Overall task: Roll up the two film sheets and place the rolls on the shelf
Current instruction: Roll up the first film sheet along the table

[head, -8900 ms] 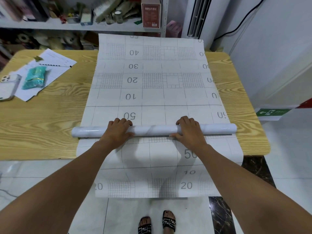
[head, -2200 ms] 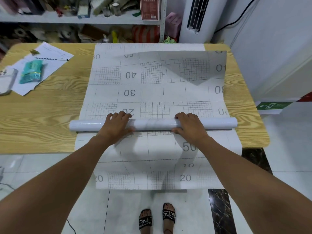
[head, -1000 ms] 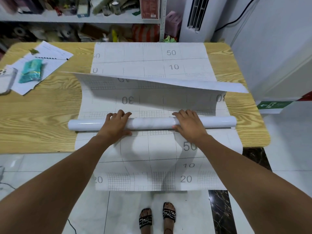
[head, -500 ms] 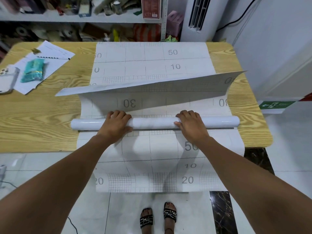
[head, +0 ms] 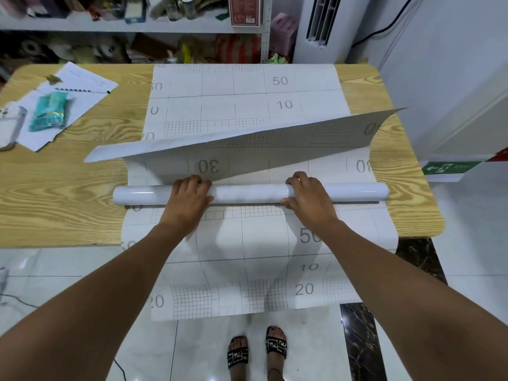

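Note:
A white glossy roll (head: 247,193) of film lies across the wooden table (head: 55,193). My left hand (head: 189,200) and my right hand (head: 309,200) grip it, fingers curled over its top, thumbs on the near side. The rest of this upper sheet (head: 275,141) rises from the roll with its far edge lifted and tilted, the right corner highest. Under it a second gridded sheet (head: 242,89) lies flat on the table and hangs over the near edge toward the floor. The shelf (head: 137,26) stands behind the table, packed with clutter.
Papers (head: 68,105), a teal packet (head: 50,112) and a phone (head: 11,125) lie on the table's left part. A white air-conditioner unit (head: 321,26) stands at the back right. My sandalled feet (head: 257,350) stand on the tiled floor below the hanging sheet.
The roll has taken in more of the upper sheet. That sheet's far end has come back over the table and lifted off the lower sheet; its right corner rose in the last second.

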